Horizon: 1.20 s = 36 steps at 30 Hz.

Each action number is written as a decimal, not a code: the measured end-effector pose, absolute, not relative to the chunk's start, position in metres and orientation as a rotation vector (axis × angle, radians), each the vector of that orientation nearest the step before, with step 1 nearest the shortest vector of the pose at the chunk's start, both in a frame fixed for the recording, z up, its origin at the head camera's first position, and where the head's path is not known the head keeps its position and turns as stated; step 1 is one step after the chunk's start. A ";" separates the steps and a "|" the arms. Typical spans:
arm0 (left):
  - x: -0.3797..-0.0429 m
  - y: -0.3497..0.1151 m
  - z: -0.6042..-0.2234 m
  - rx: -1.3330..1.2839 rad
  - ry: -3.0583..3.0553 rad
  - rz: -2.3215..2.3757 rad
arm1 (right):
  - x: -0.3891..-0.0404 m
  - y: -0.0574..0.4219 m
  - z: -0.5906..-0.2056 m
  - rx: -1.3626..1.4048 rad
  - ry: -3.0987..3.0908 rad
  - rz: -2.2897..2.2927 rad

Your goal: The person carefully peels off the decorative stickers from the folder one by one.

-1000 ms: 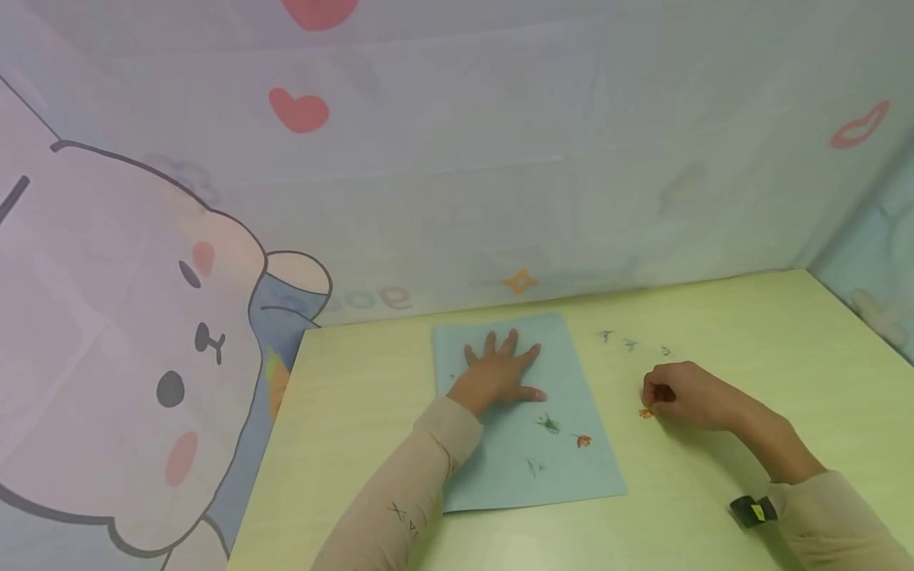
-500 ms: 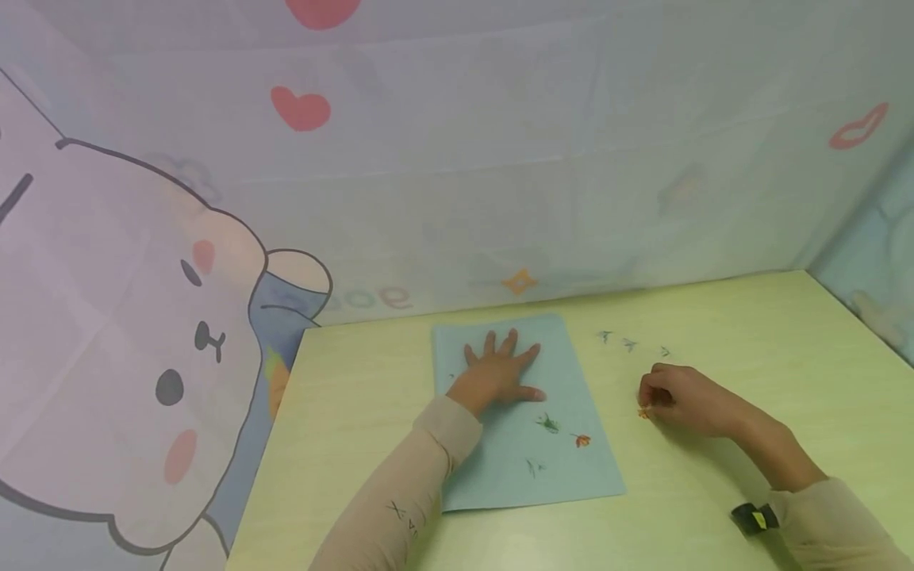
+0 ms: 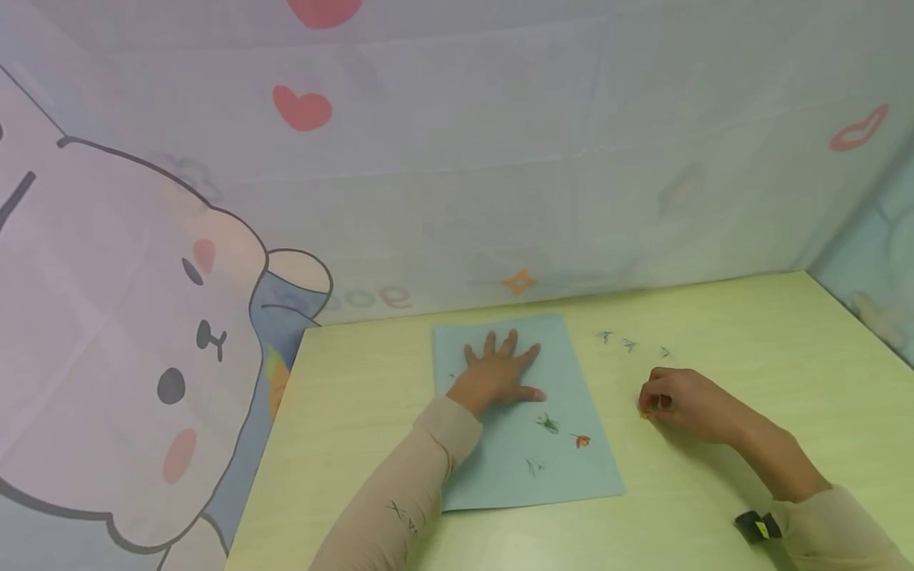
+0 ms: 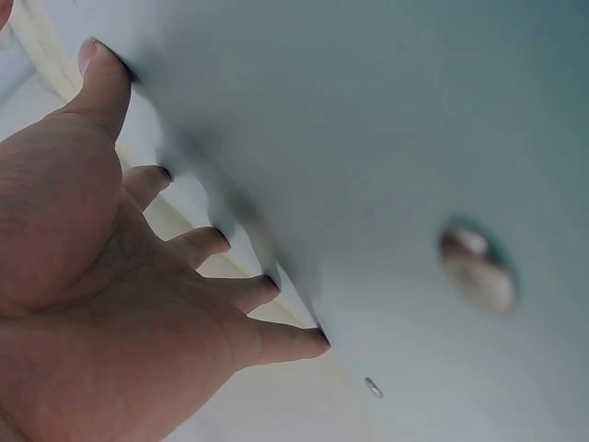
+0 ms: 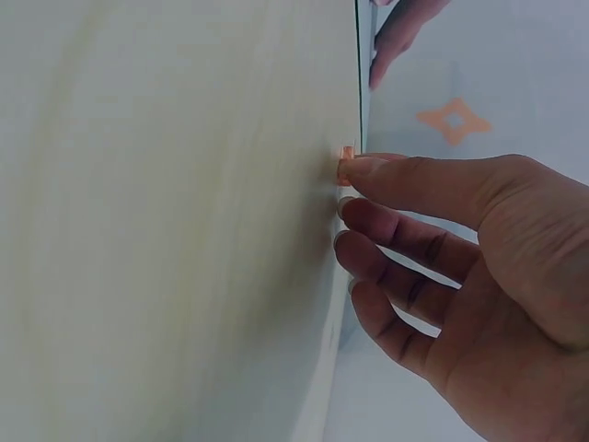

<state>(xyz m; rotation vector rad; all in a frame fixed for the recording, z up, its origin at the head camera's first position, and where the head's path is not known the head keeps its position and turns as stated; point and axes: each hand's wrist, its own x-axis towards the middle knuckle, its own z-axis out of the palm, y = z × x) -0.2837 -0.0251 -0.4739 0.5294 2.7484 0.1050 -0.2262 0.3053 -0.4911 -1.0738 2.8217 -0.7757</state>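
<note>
My left hand (image 3: 493, 377) lies flat with spread fingers on a light blue sheet of paper (image 3: 493, 484). In the left wrist view its fingertips touch the sheet. Right of the paper, my right hand (image 3: 689, 403) pinches a small orange flower-like piece (image 5: 347, 153) between thumb and forefinger, low over the table; the fingers hide most of it. On the paper, a green sprig (image 3: 548, 423), an orange flower (image 3: 582, 441) and a pale green sprig (image 3: 535, 468) lie below the left thumb.
Three thin purplish sprigs, the nearest to the paper a sprig (image 3: 605, 337), lie in a row beyond the right hand on the yellowish table (image 3: 350, 412). A printed cloth backdrop (image 3: 443, 174) stands along the table's far edge. A black device (image 3: 755, 526) sits at the right cuff.
My right hand has shifted slightly left and then a little towards me, its fingers now covering more of the orange piece. The left hand and the paper have stayed put.
</note>
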 end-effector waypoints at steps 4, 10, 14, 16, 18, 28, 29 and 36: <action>-0.285 -0.026 -0.475 0.530 2.750 0.103 | -0.227 0.305 -0.492 -1.084 2.817 -0.773; -0.285 -0.026 -0.477 0.528 2.746 0.112 | -0.225 0.305 -0.493 -1.097 2.798 -0.773; -0.284 -0.025 -0.477 0.533 2.743 0.116 | -0.223 0.306 -0.491 -1.080 2.790 -0.770; -0.284 -0.024 -0.477 0.536 2.743 0.113 | -0.222 0.307 -0.488 -1.058 2.782 -0.788; -0.284 -0.024 -0.476 0.539 2.743 0.109 | -0.222 0.308 -0.486 -1.042 2.765 -0.826; -0.286 -0.026 -0.476 0.533 2.755 0.104 | -0.243 0.302 -0.469 -0.971 2.620 -1.178; -0.286 -0.026 -0.477 0.536 2.752 0.104 | -0.246 0.300 -0.469 -0.954 2.599 -1.211; -0.281 -0.026 -0.480 0.538 2.751 0.116 | -0.263 0.287 -0.472 -0.851 2.458 -1.323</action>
